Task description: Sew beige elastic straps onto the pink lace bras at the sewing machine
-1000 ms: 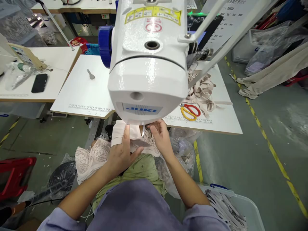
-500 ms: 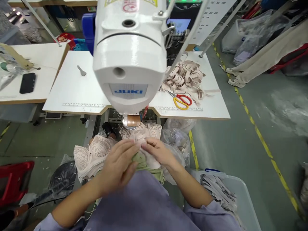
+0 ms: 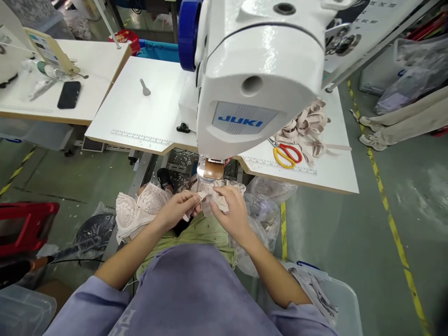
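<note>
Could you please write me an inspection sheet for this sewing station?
Surface: white table, printed ruler along the front edge.
Job's things: lace garment pinched by both hands below the sewing machine; more lace pieces on the lap.
Clutter: scissors, strap loops, small tool.
Hands: left hand and right hand grip the garment.
Cables: black cable on the floor.
Surroundings: phone on the next table, bin.

I saw a grey-green concrete floor (image 3: 332,233) with a yellow painted line (image 3: 395,233) at right, and white wood-edged worktables (image 3: 147,116) across the upper left.
</note>
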Motion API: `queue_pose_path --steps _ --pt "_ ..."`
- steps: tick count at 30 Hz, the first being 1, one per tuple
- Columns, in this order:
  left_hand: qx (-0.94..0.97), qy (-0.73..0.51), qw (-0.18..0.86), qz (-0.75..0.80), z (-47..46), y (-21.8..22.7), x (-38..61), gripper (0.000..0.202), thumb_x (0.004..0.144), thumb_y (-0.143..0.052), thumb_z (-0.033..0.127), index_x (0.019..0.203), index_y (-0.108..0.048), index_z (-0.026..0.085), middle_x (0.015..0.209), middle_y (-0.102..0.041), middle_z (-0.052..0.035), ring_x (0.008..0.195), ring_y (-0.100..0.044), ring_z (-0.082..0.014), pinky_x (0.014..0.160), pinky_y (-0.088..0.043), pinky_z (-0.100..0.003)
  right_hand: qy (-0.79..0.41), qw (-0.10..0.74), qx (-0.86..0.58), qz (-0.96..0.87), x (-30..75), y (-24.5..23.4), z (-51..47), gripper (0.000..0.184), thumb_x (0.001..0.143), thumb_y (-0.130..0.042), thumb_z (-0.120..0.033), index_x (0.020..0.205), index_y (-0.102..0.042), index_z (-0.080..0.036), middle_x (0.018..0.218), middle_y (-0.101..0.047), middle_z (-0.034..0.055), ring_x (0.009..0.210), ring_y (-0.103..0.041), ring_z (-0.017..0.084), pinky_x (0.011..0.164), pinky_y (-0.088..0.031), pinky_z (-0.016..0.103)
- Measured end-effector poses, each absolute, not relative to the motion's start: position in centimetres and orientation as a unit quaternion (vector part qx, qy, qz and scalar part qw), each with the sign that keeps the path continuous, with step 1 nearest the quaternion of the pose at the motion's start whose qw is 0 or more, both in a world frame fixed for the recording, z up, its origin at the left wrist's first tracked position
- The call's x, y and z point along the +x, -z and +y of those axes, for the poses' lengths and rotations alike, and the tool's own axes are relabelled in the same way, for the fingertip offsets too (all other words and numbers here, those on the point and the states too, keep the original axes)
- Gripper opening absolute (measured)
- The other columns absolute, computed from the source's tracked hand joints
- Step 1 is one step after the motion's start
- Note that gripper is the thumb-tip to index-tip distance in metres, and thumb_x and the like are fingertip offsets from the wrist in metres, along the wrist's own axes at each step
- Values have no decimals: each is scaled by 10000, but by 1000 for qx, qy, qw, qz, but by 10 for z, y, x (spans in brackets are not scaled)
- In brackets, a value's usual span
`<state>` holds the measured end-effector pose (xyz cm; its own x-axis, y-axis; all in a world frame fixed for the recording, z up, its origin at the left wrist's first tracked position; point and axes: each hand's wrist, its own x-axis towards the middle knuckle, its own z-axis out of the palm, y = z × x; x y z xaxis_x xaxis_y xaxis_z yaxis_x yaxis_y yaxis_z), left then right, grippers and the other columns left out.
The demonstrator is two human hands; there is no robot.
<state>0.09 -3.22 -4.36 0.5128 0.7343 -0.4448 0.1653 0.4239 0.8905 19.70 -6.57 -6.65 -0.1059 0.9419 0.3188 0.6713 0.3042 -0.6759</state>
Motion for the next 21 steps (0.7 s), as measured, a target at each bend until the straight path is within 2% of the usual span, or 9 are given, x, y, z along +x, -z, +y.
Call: queue_pose_path --steps 4,9,11,13,16,18,19,20,21 --pt "562 -232 653 452 -37 28 2 373 967 -504 482 828 -644 165 722 -586 -2 644 -524 -121 622 -430 -227 -239 377 -572 -689 191 64 -68 257 952 -617 -419 1122 -689 -241 1010 -685 69 843 -654 203 760 -523 350" --pt "606 -227 581 495 -36 24 7 357 982 -478 439 839 -659 166 793 -669 -25 746 -605 -160 681 -458 -245 -187 431 -550 -690 174 70 -72 162 968 -597 -293 1018 -742 -239 930 -737 57 832 -672 190 747 -520 323" --pt "608 -231 561 513 -35 28 8 373 956 -517 468 773 -634 165 740 -654 -18 714 -591 -159 656 -446 -242 -149 431 -528 -716 171 76 -74 190 977 -563 -249 947 -750 -237 899 -752 50 837 -679 186 761 -519 317" --pt "613 -218 539 535 -31 32 7 413 920 -562 507 680 -583 172 625 -583 9 618 -527 -141 591 -399 -232 -156 396 -501 -754 182 83 -68 219 988 -534 -258 954 -750 -242 916 -762 40 856 -685 175 778 -523 302" --pt "622 -193 520 553 -21 36 -1 465 909 -549 554 630 -544 183 564 -523 23 559 -478 -132 548 -350 -230 -173 316 -547 -755 239 89 -34 277 1009 -466 -289 1114 -715 -227 1069 -748 62 1006 -671 180 877 -519 300" --pt "628 -189 519 549 -16 35 -6 489 906 -525 593 634 -546 186 588 -541 12 579 -496 -143 561 -365 -233 -107 256 -681 -677 296 84 1 353 1013 -395 -238 1256 -634 -145 1227 -681 144 1166 -601 226 984 -470 350" --pt "628 -188 524 543 -14 34 -7 503 898 -519 617 637 -547 188 593 -540 8 586 -498 -147 568 -374 -237 -73 201 -745 -632 324 79 19 410 1005 -366 -191 1363 -543 -94 1343 -603 197 1264 -534 255 1036 -426 381" --pt "626 -187 535 536 -13 31 -9 515 889 -517 640 642 -551 190 593 -533 7 589 -495 -151 570 -381 -240 -64 140 -781 -605 349 74 36 447 994 -356 -156 1413 -475 -55 1382 -557 241 1292 -504 282 1050 -399 408" --pt "621 -187 549 526 -14 30 -10 522 881 -517 659 653 -560 191 591 -522 9 588 -487 -153 570 -383 -242 -62 114 -797 -590 369 67 51 445 981 -378 -141 1401 -473 -29 1350 -562 275 1261 -522 308 1034 -397 427"
